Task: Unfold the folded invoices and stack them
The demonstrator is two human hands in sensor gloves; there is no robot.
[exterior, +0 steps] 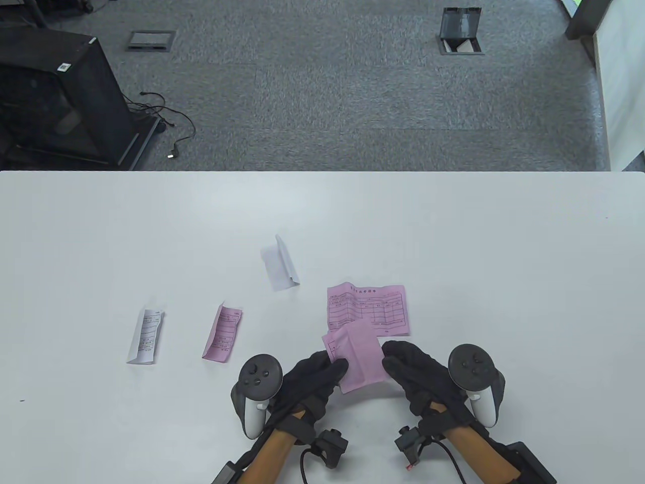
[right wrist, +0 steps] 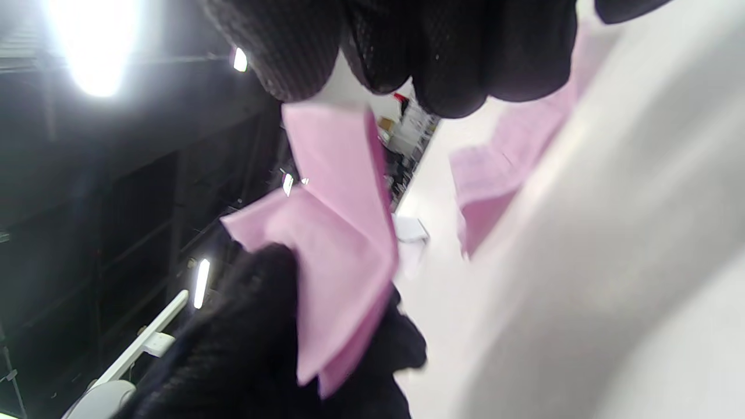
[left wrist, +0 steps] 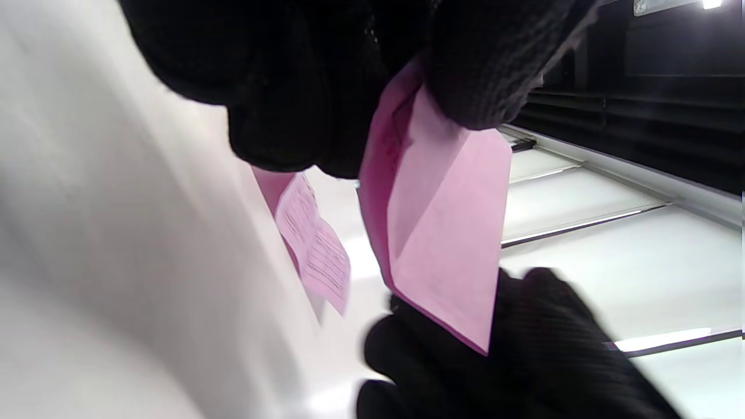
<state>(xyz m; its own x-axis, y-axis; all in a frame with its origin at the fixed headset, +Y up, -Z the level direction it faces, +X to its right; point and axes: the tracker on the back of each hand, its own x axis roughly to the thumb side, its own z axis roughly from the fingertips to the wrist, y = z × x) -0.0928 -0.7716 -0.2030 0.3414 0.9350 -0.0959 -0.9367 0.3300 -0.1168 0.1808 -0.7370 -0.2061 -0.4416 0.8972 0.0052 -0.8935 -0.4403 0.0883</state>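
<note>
A folded pink invoice (exterior: 359, 359) hangs just above the table between my two hands. My left hand (exterior: 336, 365) pinches its left corner; the pinch shows in the left wrist view, where the fingers (left wrist: 477, 81) close on the paper (left wrist: 448, 233). My right hand (exterior: 392, 359) grips the opposite edge, with the folded sheet (right wrist: 337, 244) partly spread below its fingers (right wrist: 448, 64). An unfolded pink invoice (exterior: 368, 310) lies flat, print up, just beyond the hands. Left of it lie a folded white invoice (exterior: 279, 262), a folded pink one (exterior: 221, 334) and another folded white one (exterior: 145, 337).
The white table (exterior: 453, 242) ends at a far edge with grey carpet beyond. A black cabinet (exterior: 55, 96) with cables stands on the floor at the far left. Floor boxes (exterior: 459, 30) sit in the carpet.
</note>
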